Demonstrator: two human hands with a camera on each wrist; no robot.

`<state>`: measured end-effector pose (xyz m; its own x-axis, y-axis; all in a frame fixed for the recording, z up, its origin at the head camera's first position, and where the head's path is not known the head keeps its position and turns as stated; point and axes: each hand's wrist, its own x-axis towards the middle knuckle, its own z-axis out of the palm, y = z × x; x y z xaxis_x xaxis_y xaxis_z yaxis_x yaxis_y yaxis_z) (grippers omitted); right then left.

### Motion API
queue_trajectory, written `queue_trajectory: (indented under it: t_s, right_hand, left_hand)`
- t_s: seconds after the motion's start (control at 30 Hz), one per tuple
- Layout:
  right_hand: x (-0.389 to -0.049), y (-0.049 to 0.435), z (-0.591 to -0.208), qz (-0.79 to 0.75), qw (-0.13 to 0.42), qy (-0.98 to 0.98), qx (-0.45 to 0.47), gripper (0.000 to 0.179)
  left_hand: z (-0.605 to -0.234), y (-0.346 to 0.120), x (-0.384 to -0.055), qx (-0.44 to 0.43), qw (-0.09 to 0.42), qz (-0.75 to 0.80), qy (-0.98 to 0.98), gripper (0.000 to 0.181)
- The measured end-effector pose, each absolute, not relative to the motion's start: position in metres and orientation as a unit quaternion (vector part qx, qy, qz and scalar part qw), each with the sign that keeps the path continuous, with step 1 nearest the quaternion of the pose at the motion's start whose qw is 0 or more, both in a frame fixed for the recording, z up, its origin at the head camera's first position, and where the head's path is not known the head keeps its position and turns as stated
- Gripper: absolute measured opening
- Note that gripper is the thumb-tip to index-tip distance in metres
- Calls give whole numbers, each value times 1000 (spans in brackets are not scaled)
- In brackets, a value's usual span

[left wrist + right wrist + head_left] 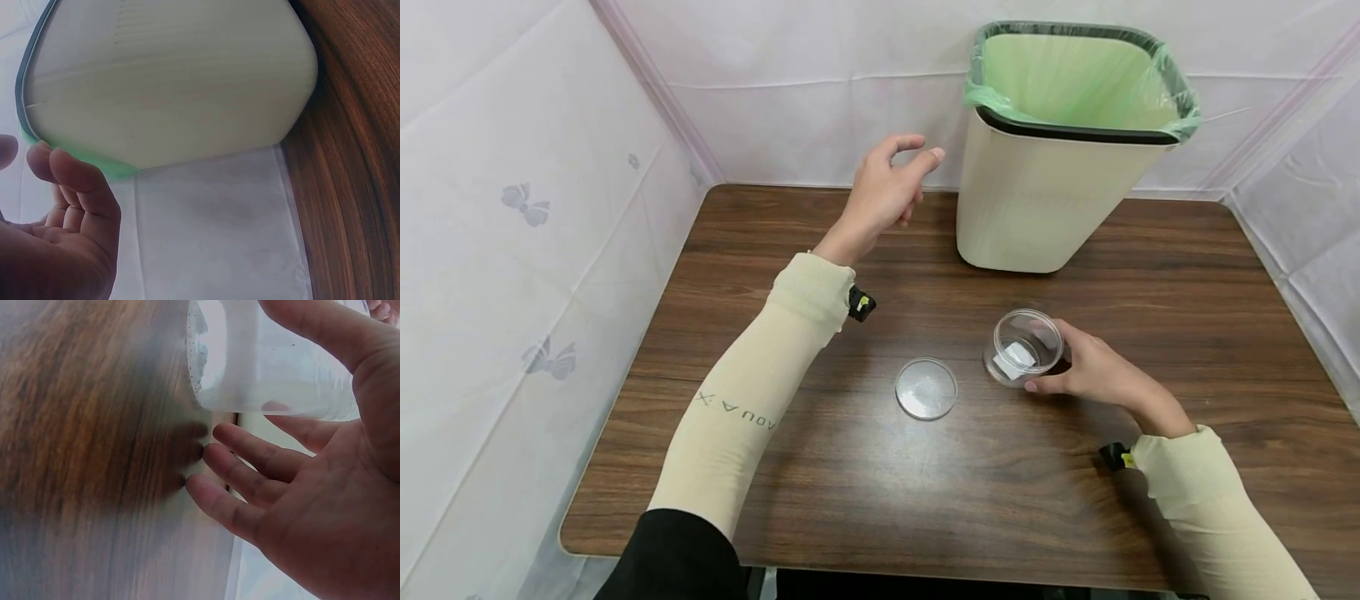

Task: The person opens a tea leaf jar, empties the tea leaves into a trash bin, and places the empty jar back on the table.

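Observation:
A clear, open-topped plastic jar (1004, 372) stands on the table, with a small white piece (1017, 358) showing inside or through it. My right hand (1101, 371) holds the jar from the right, thumb on the near side and index finger on the far side. In the right wrist view, the other fingers (244, 465) spread below the jar, off it. Just left of the jar, a round clear lid (927, 388) lies flat. My left hand (883, 187) hovers left of the cream trash bin (1037, 196), its fingers loosely bent and nothing visible in them.
A green bag (1075, 75) lines the bin, folded over its dark rim at the back of the table. The brown wooden table (880, 500) has white sheeting (775, 100) behind it and along both sides.

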<state>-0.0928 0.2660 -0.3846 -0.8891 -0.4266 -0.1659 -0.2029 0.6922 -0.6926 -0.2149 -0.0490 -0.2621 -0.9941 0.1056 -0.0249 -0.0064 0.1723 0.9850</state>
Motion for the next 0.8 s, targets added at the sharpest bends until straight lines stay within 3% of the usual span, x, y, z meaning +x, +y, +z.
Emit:
queue_trajectory:
  t_s: [0.43, 0.8]
  right_hand:
    - [-94, 268, -378, -361, 145, 903, -181, 102]
    - [-94, 262, -363, -364, 111, 910, -167, 102]
  left_hand:
    - [-266, -53, -210, 52, 47, 637, 768, 44]
    - [-272, -59, -203, 88, 20, 598, 797, 40]
